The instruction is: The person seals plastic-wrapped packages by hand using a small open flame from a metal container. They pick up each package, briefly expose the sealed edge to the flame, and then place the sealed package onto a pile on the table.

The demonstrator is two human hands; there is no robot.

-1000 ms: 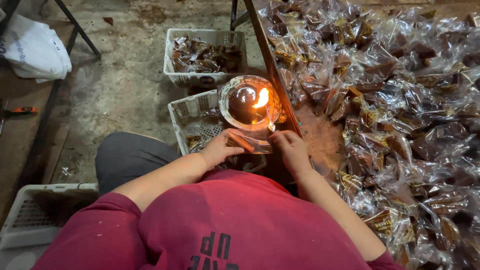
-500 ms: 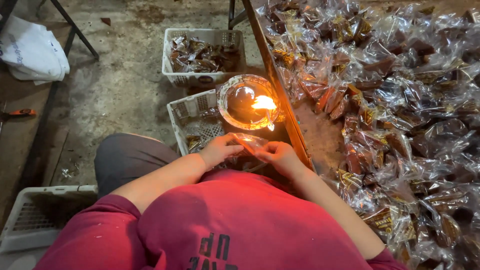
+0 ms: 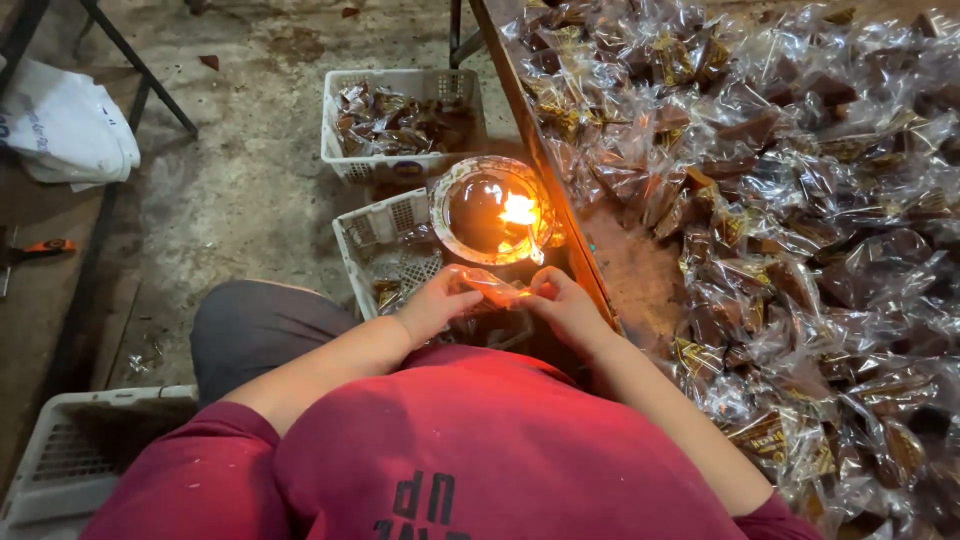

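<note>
Clear packet pinched between left hand and right hand (below flame).

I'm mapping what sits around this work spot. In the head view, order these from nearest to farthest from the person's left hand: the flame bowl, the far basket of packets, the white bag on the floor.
From the left hand:
1. Flame bowl, just ahead, slightly to the right.
2. Far basket of packets, farther ahead, beyond the bowl.
3. White bag, far off to the left on the floor.
</note>
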